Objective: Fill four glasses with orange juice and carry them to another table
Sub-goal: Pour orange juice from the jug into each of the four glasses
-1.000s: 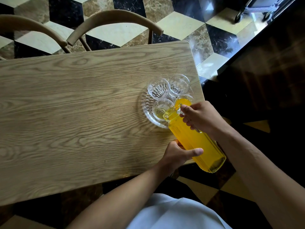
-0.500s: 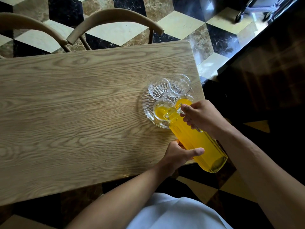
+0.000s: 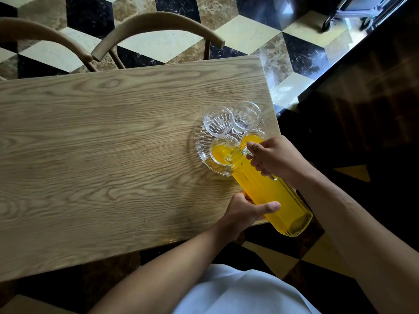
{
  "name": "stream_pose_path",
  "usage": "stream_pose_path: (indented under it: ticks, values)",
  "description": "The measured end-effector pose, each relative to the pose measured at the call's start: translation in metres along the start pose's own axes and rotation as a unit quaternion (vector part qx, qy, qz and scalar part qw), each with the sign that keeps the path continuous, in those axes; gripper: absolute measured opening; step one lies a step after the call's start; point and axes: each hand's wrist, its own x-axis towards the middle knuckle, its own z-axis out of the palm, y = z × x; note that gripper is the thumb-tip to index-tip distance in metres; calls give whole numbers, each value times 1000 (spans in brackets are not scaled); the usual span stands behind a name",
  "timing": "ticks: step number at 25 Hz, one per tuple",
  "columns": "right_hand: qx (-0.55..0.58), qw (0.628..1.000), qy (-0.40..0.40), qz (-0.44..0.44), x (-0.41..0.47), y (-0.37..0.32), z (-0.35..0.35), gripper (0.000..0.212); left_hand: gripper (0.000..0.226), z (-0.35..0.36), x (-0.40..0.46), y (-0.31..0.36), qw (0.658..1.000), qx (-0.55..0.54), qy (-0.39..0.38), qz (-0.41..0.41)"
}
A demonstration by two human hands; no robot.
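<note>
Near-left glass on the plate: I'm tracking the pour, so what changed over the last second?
The near-left clear glass went from almost empty to holding a clear pool of orange juice. The ribbed glass jug of juice stays tilted over it, right hand on the handle, left hand under the body. The two far glasses stay empty; the near-right glass still holds juice.

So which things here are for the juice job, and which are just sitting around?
For the job:
juice pitcher
two juice-filled glasses
two empty glasses
glass plate beneath them
left hand and right hand, both gripping the pitcher

Just around:
wooden table
two chairs
</note>
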Motion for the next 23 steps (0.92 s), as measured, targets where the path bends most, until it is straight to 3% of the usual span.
stream_pose_path:
  ticks: [23]
  values:
    - [1, 1000, 7, -2, 2, -1, 1, 50, 54, 0, 0, 1, 1000, -6, -4, -9]
